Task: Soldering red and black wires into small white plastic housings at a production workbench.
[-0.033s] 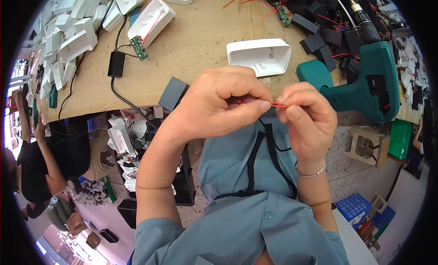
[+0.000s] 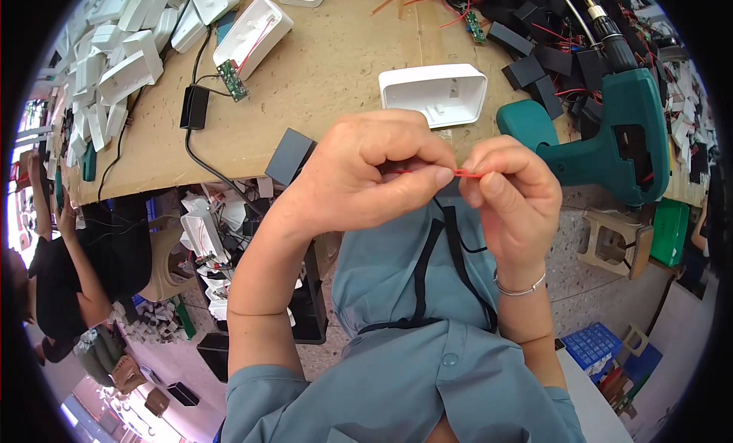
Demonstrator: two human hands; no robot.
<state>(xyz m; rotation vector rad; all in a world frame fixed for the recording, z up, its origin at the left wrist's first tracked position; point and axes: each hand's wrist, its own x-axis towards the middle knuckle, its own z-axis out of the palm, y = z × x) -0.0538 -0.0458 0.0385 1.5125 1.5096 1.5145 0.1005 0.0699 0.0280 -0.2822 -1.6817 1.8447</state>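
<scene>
Here, the red wire (image 2: 465,173) is pinched by the left hand (image 2: 359,176) and right hand (image 2: 521,199); next, a steady, gentle touch seems to be needed.

Red wire (image 2: 467,173), its strands being too hidden to be counted, is being pinched by two hands, one left hand (image 2: 374,168) and one right hand (image 2: 519,193). One bracelet (image 2: 521,290) is being worn. One green drill (image 2: 622,107), one black cabled box (image 2: 195,107) and at least two green circuit boards (image 2: 232,80) are being supported by one table (image 2: 328,69). Heaped white housings (image 2: 134,69) are overlapping too much to be counted.
</scene>
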